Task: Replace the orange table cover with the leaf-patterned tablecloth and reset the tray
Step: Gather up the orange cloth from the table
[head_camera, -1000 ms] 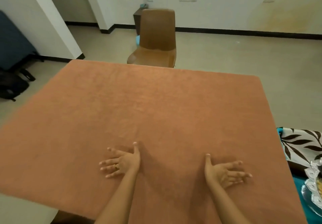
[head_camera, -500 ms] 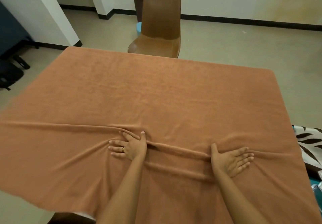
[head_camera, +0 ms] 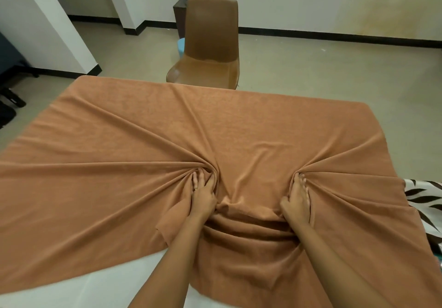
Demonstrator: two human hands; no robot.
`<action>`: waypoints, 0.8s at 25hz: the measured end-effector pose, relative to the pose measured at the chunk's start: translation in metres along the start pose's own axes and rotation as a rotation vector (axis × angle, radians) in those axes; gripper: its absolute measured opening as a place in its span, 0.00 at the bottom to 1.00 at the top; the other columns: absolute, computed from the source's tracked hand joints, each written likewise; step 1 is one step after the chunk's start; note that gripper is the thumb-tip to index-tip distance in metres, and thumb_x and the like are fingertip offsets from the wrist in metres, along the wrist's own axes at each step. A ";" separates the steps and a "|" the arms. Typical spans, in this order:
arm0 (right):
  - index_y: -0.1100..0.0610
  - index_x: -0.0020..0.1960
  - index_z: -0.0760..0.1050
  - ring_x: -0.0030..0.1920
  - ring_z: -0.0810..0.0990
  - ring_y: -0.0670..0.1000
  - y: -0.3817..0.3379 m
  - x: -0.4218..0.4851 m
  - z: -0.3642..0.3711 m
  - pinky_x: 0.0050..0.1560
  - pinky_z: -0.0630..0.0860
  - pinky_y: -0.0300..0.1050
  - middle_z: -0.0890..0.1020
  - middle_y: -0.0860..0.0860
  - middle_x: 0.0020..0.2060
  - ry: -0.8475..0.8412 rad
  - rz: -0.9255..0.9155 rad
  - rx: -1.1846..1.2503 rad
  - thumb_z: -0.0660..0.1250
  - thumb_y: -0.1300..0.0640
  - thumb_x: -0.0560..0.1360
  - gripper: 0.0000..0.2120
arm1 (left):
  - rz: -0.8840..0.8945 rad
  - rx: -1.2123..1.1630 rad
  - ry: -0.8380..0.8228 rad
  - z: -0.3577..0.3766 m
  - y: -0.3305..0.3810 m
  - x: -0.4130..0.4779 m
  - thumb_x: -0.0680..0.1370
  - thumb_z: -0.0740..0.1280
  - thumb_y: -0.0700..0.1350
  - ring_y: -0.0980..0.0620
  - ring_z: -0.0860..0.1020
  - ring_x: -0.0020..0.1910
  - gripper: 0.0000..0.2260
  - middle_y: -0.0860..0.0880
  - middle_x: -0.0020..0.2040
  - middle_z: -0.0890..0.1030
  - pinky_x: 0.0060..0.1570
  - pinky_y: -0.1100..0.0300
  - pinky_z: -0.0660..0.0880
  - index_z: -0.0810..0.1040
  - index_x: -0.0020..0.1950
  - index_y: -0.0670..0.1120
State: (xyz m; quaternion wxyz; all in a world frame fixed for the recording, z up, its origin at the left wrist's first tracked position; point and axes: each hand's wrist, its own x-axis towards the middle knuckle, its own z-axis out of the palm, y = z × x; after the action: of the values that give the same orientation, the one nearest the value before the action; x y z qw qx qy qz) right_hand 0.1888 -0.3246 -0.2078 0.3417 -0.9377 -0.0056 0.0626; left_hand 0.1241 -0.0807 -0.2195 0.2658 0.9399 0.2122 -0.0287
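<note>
Two hands, left hand (head_camera: 203, 196) and right hand (head_camera: 297, 202), press straight-fingered into the orange cover (head_camera: 114, 188); its bulk lies ahead of both, toward the chair (head_camera: 210, 44), so pull likely comes bodyward.

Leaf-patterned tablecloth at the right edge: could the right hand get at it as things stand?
Probably yes. The leaf-patterned tablecloth lies just past the right edge of the orange table cover, with nothing standing between it and the right hand; that hand is pressing into the bunched cover, though.
</note>
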 end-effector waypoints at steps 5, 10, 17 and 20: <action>0.62 0.78 0.50 0.78 0.50 0.53 -0.018 0.015 0.016 0.75 0.41 0.40 0.55 0.58 0.77 -0.165 -0.150 0.005 0.54 0.68 0.70 0.36 | 0.165 0.044 -0.142 0.007 0.015 0.014 0.81 0.54 0.42 0.44 0.39 0.77 0.25 0.45 0.79 0.44 0.73 0.54 0.37 0.56 0.78 0.52; 0.58 0.77 0.52 0.77 0.51 0.48 -0.054 0.024 0.036 0.72 0.41 0.33 0.55 0.53 0.77 -0.315 -0.274 0.056 0.54 0.67 0.78 0.29 | 0.415 0.096 -0.244 0.014 0.028 0.009 0.80 0.55 0.39 0.46 0.44 0.78 0.26 0.46 0.79 0.50 0.73 0.55 0.38 0.57 0.78 0.51; 0.53 0.76 0.60 0.75 0.57 0.52 -0.074 0.017 0.043 0.75 0.53 0.49 0.64 0.50 0.74 -0.361 -0.230 0.188 0.64 0.50 0.78 0.28 | 0.535 -0.075 -0.446 -0.011 0.020 0.002 0.77 0.65 0.43 0.51 0.52 0.77 0.27 0.48 0.77 0.57 0.75 0.60 0.46 0.63 0.76 0.45; 0.55 0.74 0.62 0.75 0.58 0.55 -0.073 0.017 0.054 0.76 0.53 0.51 0.66 0.52 0.73 -0.324 -0.268 0.154 0.64 0.58 0.77 0.27 | 0.255 -0.479 -0.552 -0.057 0.015 -0.005 0.77 0.66 0.50 0.53 0.74 0.65 0.14 0.50 0.65 0.77 0.64 0.62 0.70 0.79 0.63 0.52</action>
State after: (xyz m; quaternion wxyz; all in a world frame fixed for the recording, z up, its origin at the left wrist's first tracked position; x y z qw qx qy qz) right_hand 0.2019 -0.2335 -0.2041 0.4120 -0.8774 -0.1804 0.1667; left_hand 0.1223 -0.0651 -0.1620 0.5265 0.8269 0.0148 -0.1969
